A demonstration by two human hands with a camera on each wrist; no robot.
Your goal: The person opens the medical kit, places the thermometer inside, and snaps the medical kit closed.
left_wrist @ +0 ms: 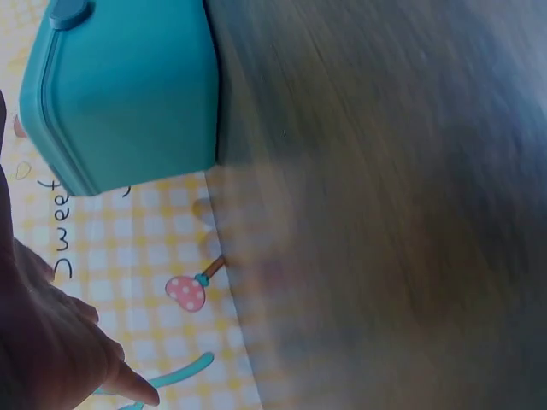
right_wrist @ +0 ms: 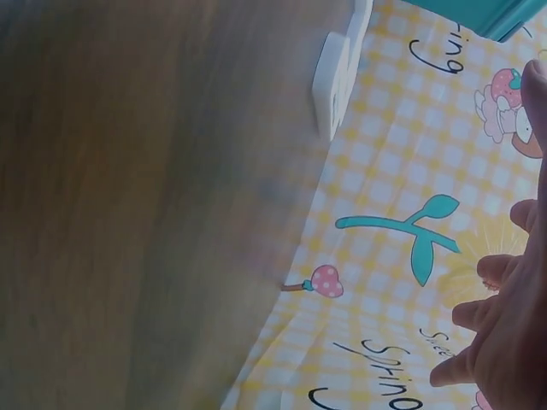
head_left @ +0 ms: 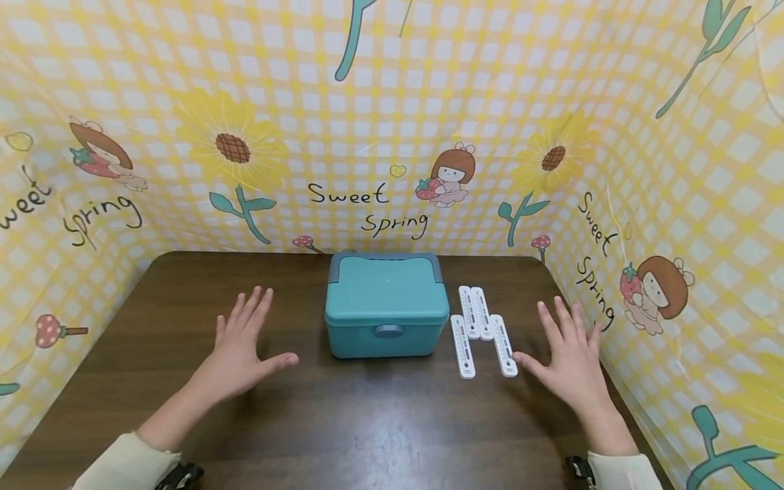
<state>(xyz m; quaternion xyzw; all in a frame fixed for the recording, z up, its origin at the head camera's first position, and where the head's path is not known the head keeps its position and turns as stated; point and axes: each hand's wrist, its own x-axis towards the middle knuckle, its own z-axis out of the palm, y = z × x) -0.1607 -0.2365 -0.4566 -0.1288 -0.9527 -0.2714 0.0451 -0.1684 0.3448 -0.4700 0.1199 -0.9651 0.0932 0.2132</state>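
A teal lidded box (head_left: 387,292) with a grey-blue handle and front latch stands closed on the table. To its right lie several flat white strips (head_left: 478,312) with dark printed markings; they look like thermometers. My left hand (head_left: 237,350), fingers spread, is held left of the box and apart from it. My right hand (head_left: 569,361), also spread, is nearest the rightmost strip (head_left: 504,346), its thumb tip close to that strip; whether they touch I cannot tell. The left wrist view shows the box (left_wrist: 128,94) beyond the left fingers (left_wrist: 94,359). White strips (right_wrist: 336,81) appear in the right wrist view.
The dark brown wooden table (head_left: 367,422) reaches back to a yellow-checked cloth (head_left: 380,136) printed with flowers and figures. That cloth hangs behind the table and along both sides. Dark straps (head_left: 179,475) circle both wrists over pale sleeves.
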